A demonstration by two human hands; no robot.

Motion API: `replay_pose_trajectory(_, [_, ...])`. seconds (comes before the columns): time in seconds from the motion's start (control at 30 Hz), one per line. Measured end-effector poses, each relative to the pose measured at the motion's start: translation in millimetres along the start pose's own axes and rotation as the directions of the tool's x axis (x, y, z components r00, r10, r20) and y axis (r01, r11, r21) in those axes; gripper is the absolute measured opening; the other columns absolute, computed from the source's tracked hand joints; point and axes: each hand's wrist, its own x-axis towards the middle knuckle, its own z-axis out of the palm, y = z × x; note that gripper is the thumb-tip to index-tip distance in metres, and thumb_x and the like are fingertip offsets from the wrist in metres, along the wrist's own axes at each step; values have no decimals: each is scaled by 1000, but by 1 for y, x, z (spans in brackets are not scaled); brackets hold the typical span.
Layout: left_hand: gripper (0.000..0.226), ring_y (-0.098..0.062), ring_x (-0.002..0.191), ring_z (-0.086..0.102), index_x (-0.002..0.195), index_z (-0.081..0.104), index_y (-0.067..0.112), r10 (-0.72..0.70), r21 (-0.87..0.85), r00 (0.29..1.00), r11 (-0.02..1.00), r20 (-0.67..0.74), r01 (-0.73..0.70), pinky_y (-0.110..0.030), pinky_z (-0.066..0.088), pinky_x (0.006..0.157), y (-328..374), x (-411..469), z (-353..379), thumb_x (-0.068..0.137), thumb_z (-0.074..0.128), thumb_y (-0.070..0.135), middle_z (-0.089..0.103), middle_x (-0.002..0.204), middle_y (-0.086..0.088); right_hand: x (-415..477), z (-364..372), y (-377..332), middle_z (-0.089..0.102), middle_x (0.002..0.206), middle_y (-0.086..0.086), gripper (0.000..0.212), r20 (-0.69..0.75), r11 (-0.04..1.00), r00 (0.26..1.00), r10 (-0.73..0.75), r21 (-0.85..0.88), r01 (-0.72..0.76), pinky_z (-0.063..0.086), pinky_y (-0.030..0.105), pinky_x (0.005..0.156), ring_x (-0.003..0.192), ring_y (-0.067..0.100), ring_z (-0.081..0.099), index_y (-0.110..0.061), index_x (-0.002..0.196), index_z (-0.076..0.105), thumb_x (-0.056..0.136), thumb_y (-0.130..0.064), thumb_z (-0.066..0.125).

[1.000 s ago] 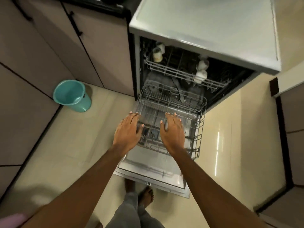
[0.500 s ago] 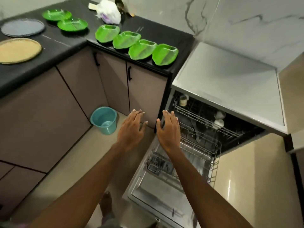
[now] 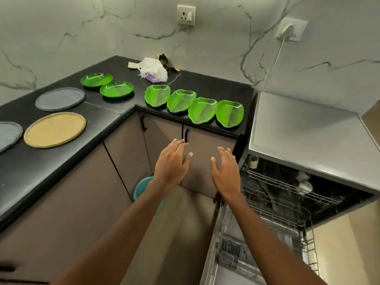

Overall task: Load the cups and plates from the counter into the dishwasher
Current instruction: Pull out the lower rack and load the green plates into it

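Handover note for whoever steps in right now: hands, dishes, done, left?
Left hand and right hand: both open and empty, raised in front of the cabinet doors.
Four leaf-shaped green plates line the counter edge; two round green plates sit further back.
Dishwasher open, lower rack pulled out, no plates in it.
Left: load every plate.

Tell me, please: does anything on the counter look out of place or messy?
Mostly tidy. The odd spot is the back corner: a crumpled plastic bag and dark scraps lie loose behind the leaf-shaped plates, which sit in a neat row.
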Motion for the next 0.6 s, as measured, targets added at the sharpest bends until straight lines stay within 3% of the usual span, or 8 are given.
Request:
replay_pose_trajectory(0.27, [44,-19,141,31,136,50,14,60,-36,997,998,47,-59,-34,25,113,-19,75,0,98,47,35,47,144,-2,60,7,-14,46,144,4,47,-69,999,997,20,29,-18,27,38,116,141,18,30,-11,140,46,98,-30,48])
replay_pose_trajectory(0.6, [41,-18,132,43,131,54,13,137,-17,989,991,50,-136,-34,32,108,-36,177,35,97,48,35,54,135,-1,168,36,10,48,142,6,44,-115,998,991,64,21,-62,29,36,113,139,19,33,-12,138,48,98,-31,47])
